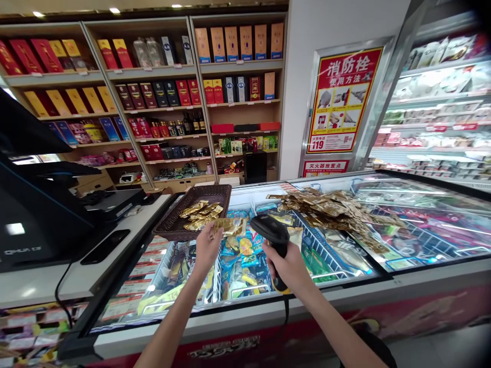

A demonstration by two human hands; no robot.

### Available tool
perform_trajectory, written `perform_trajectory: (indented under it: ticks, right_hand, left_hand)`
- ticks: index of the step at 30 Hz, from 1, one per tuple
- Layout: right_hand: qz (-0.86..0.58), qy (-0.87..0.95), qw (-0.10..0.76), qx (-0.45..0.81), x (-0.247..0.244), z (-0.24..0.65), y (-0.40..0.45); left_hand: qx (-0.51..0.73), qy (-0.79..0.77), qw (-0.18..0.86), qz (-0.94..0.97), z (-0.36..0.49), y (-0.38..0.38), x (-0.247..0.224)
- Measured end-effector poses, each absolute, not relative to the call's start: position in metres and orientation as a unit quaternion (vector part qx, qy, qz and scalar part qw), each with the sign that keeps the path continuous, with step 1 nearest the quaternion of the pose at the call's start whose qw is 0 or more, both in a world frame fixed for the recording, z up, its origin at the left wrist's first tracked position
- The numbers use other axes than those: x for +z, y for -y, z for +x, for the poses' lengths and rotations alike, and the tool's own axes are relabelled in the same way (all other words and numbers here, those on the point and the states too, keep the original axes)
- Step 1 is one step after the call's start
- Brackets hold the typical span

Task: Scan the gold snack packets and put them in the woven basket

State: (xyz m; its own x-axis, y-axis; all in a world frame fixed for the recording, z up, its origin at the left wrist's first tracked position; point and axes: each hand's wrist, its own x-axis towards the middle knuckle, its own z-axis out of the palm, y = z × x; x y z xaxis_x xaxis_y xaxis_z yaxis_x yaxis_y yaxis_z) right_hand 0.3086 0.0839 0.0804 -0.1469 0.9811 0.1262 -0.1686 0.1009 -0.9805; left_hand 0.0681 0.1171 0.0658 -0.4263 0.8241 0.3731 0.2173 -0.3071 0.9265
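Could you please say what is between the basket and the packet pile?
The head view shows a held gold packet, then a held black scanner.

On the far white wall [301, 61], right of the shelves [245, 65], I can read a framed red-and-yellow poster [341, 102]: 消防栓 in big white characters across the top, 使用方法 beneath, and at its lower left 火警电话 beside the number 119. The captions under its six small pictures are too tiny for me. Just below, a red sign [326, 166] says 灭火器放置点. On the far shelves, one dark red box [255, 89] looks to say 沱牌. White lettering [226, 348] runs along the near red front of the freezer [276, 347], and pale letters [22, 250] mark the black terminal [30, 209] at near left, both too blurred to make out.
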Motion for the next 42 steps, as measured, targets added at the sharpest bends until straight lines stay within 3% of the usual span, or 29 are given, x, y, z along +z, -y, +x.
perform_trajectory:
  ticks: [8,29,38,42]
  right_hand:
    - [-0.391,0.563,0.524,0.506,0.111,0.310,-0.104]
    - [-0.401,0.604,0.466,0.506,0.105,0.308,-0.095]
    - [-0.395,0.605,0.484,0.494,0.098,0.318,-0.097]
    - [-0.403,0.589,0.494,0.496,0.087,0.326,-0.095]
  left_hand:
    - [0.724,-0.471,0.302,0.403,0.076,-0.136,0.099]
    - [0.718,-0.469,0.276,0.435,0.081,-0.141,0.081]
    - [0.733,-0.545,0.304,0.272,0.033,-0.162,0.078]
    - [0.682,-0.616,0.234,0.318,-0.002,-0.174,0.092]
